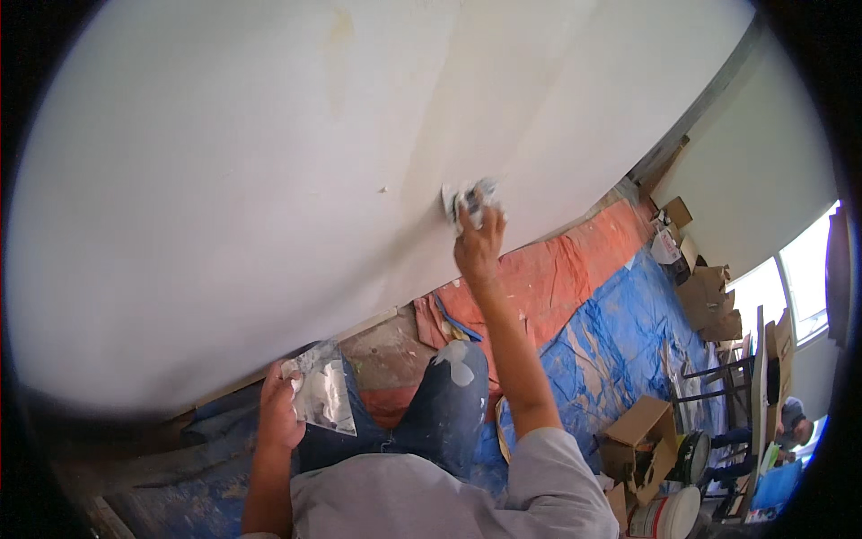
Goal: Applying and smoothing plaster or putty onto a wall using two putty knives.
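Observation:
My right hand (pixel 479 247) is raised to the white wall (pixel 251 171) in front of me. It is closed round a putty-smeared putty knife (pixel 455 199), whose blade is against the wall. Above it runs a darker, damp-looking band of filler (pixel 485 99). Low on the left, my left hand (pixel 282 415) grips a flat, shiny metal plate (pixel 327 395) by its edge, over my thigh. White putty clings to the plate's top edge and to the fingers. A small crumb of putty (pixel 383 189) sticks to the wall left of the knife.
Orange sheeting (pixel 561 278) and a crumpled blue tarp (pixel 620 332) cover the floor at right. Beyond lie torn cardboard boxes (pixel 709 301), an open carton (pixel 639 440) and a white bucket (pixel 675 514). Another person (pixel 794 422) is at the far right, beside tables.

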A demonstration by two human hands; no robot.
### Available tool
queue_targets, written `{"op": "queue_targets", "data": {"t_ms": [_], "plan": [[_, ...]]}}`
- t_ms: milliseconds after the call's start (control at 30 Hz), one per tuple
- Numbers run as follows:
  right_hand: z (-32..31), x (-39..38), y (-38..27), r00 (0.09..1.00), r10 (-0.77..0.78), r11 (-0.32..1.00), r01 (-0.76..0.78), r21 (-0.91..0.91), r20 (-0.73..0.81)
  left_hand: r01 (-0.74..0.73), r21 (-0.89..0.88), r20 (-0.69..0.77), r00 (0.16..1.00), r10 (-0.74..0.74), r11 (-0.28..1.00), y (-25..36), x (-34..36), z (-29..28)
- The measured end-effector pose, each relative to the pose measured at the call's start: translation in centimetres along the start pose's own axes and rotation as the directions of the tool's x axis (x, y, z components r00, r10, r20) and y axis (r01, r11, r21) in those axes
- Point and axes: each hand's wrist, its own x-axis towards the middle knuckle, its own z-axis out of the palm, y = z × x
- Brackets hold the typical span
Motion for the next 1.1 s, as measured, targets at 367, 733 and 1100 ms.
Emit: {"op": "queue_targets", "data": {"t_ms": [367,733,1100], "plan": [[-8.0,5.8,0.1,0.996,0.017,0.987,-0.002,0.162,-0.09,0.072,-0.009,0.061,0.996,-0.071,0.997,1.1,-0.3,0.5],[-21.7,34.9,-8.9,0.789,-0.477,0.879,0.43,-0.205,-0.388,0.125,-0.07,0.072,0.99,-0.12,0.99,2.5,-0.8,2.2],[-11.8,13.2,-6.7,0.923,-0.319,0.913,0.36,-0.191,0.215,0.096,-0.04,0.007,0.995,-0.096,0.995,0.1,-0.2,-1.3]]}}
